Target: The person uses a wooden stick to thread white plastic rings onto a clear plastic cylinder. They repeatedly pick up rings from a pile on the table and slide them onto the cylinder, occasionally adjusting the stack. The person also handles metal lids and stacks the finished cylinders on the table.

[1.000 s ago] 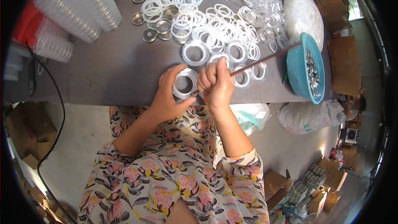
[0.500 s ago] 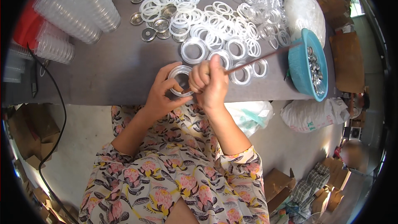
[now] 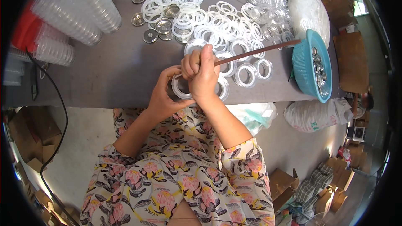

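My left hand (image 3: pixel 161 95) is closed around the side of a clear plastic ring lid (image 3: pixel 176 88) near the table's front edge. A white band shows inside its rim. My right hand (image 3: pixel 202 75), fist closed with the thumb up, grips a thin brown stick (image 3: pixel 259 51) that slants up to the right, toward the blue basket. The right fist covers part of the ring lid, so the stick's lower end is hidden. Another clear ring lid (image 3: pixel 224 88) lies just right of my right wrist, and several more (image 3: pixel 245 75) lie beyond my hands.
White sealing rings (image 3: pixel 217 31) and silver metal caps (image 3: pixel 163 26) are spread farther back. Clear plastic rings (image 3: pixel 268 14) heap at the back right, beside a full plastic bag (image 3: pixel 307 10). A blue basket (image 3: pixel 303 65) holds metal caps. Stacked clear cups (image 3: pixel 94 6) stand left.
My right hand has moved a little left, and the stick lies at a flatter slant. A ring lid now shows beside my right wrist. My left hand keeps its hold.
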`<state>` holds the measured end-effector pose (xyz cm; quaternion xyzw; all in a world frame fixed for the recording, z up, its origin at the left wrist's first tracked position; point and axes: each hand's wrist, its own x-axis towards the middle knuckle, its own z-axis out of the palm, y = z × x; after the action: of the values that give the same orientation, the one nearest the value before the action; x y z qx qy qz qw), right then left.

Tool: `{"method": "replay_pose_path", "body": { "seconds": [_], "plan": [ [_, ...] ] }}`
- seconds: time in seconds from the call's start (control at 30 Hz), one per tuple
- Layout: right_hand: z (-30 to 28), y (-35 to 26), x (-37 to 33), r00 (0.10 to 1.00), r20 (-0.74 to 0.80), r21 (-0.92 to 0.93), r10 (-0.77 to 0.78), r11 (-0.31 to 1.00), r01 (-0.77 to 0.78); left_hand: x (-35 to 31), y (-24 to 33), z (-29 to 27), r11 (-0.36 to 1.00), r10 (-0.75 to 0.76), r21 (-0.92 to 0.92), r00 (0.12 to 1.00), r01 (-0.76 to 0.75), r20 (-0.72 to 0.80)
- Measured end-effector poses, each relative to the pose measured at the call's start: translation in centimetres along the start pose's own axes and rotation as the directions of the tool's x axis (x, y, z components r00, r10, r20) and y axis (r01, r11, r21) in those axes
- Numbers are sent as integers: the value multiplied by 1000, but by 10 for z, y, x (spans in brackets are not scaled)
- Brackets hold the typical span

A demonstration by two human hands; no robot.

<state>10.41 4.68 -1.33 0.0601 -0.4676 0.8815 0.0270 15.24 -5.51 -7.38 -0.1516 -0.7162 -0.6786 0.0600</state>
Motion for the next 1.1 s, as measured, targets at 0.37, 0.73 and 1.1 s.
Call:
{"method": "replay_pose_path", "body": {
  "seconds": [0.37,0.73,1.1],
  "plan": [
    [-18,-23,-30,996,-85,-99,-5,995,-4,16,4,-8,929,180,303,975,-212,130],
    [-29,-27,-35,997,-50,121,-63,990,69,91,18,-44,850,185,375,876,-370,445],
    [-36,-40,-36,989,-119,212,-85,971,109,113,20,-53,812,216,402,858,-423,467]
  ]
}}
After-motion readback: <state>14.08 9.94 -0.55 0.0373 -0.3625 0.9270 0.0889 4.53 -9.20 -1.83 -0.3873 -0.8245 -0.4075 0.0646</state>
